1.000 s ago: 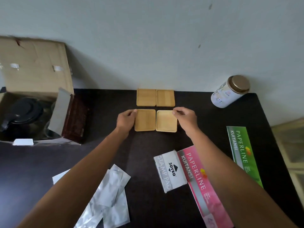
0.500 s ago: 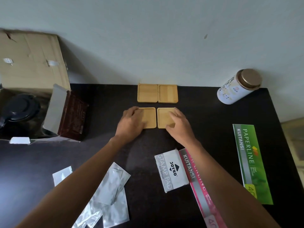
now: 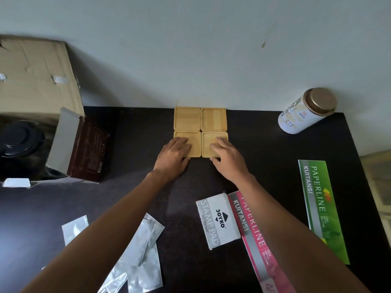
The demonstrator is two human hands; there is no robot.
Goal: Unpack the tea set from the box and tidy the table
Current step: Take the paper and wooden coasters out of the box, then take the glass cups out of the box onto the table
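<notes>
Several square bamboo coasters form a two-by-two block at the back middle of the dark table (image 3: 135, 199). The back pair (image 3: 200, 119) lies against the wall. My left hand (image 3: 174, 157) rests flat on the front left coaster (image 3: 195, 144). My right hand (image 3: 229, 160) lies flat on the front right coaster (image 3: 213, 140), fingers spread. The front pair touches the back pair. An open cardboard box (image 3: 36, 85) stands at the left, with a black teapot (image 3: 20, 142) inside it.
A brown inner box (image 3: 88, 149) leans at the carton's opening. A white tea tin (image 3: 306, 112) stands at the back right. A stamp pad box (image 3: 218, 220), a pink receipt book (image 3: 258, 240) and a green receipt book (image 3: 321, 208) lie near right. Silver plastic wrappers (image 3: 135, 256) lie front left.
Both hands went from gripping the front coasters' outer edges to lying flat on top, and slid the front pair back until it touches the back pair.
</notes>
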